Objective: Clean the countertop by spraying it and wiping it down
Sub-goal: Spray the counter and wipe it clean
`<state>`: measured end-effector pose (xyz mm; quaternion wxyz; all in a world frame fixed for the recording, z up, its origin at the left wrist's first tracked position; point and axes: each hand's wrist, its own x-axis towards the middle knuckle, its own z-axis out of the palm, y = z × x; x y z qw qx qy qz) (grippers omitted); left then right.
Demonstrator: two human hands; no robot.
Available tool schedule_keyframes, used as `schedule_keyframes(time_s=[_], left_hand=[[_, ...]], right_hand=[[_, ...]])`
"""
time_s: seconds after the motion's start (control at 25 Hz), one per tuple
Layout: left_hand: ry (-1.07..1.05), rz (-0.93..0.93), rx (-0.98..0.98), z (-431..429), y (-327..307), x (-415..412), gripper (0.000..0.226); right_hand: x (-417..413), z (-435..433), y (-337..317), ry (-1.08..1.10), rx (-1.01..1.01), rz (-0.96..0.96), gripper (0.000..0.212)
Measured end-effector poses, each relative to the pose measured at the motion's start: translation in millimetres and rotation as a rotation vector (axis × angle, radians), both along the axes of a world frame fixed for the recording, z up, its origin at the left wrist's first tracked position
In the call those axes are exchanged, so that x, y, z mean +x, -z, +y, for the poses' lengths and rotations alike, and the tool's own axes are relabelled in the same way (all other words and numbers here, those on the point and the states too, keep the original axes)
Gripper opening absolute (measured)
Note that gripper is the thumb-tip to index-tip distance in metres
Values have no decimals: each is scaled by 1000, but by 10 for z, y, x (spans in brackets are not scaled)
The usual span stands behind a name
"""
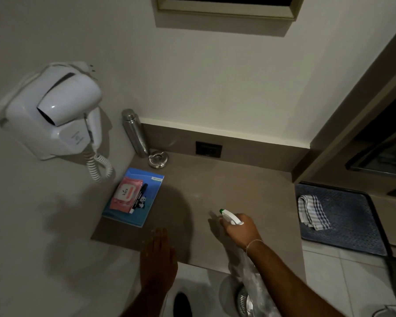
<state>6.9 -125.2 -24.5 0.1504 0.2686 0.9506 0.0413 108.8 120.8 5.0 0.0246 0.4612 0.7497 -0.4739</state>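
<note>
Right hand (241, 229) grips spray bottle (231, 217), its clear body hard to see; left hand (158, 255) open flat

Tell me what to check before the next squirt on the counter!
1. Sprayer in hand: ok. The right hand grips the spray bottle.
2. Nozzle aimed at the counter: ok, its green tip points over the bare middle.
3. Left hand out of the spray: ok, it hovers open at the front edge, to the left of the nozzle.
4. Things that could get wet: not ok. The wipes pack, marker and blue book lie on the counter's left side.
5. Cloth ready for wiping: ok, it lies on the mat at the right.
6. Liquid left in the bottle: cannot tell.
</note>
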Motion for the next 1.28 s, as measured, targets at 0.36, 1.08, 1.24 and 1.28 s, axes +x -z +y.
schedule_keyframes(time_s=[0.36,1.08,1.24,1.28], left_hand=[[-207,31,61,-237,75,-58,73],[40,-136,218,839,146,111,58],[106,-154,283,1071,100,230,67],[124,-164,275,1110,89,249,65]], right_hand=[[129,-385,45,-163,-29,68,21],[2401,15,113,516,-60,-181,47],[2651,-20,92,576,-35,-83,44],[2674,-14,73,598,-36,-38,43]])
